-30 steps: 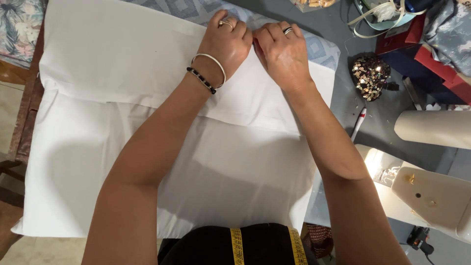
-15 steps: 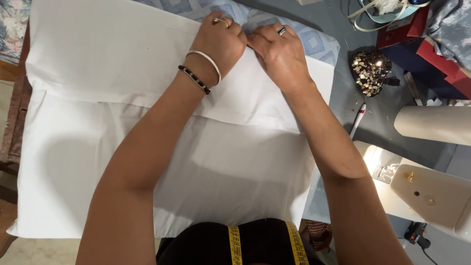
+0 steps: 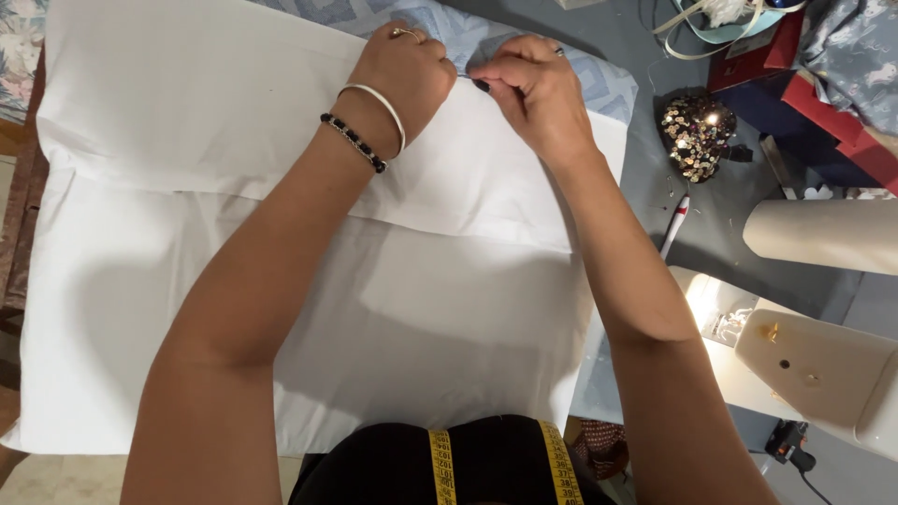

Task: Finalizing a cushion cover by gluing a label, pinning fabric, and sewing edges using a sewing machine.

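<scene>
Pinching the far edge of the white cloth [image 3: 309, 281], we have both hands side by side at the top centre of the frame. Our left hand [image 3: 404, 73] is fisted on the edge, and our right hand [image 3: 531, 86] is closed on it just beside, knuckles nearly touching. To do this well, we judge, we should keep the grip small and the edge taut between the two pinches (any slack would let the blue cloth [image 3: 599, 79] underneath wander). The white cloth fills the left and middle of the frame, its long axis running left to right, a fold line crossing it likewise. A pen [image 3: 675, 224] lies to the right.
</scene>
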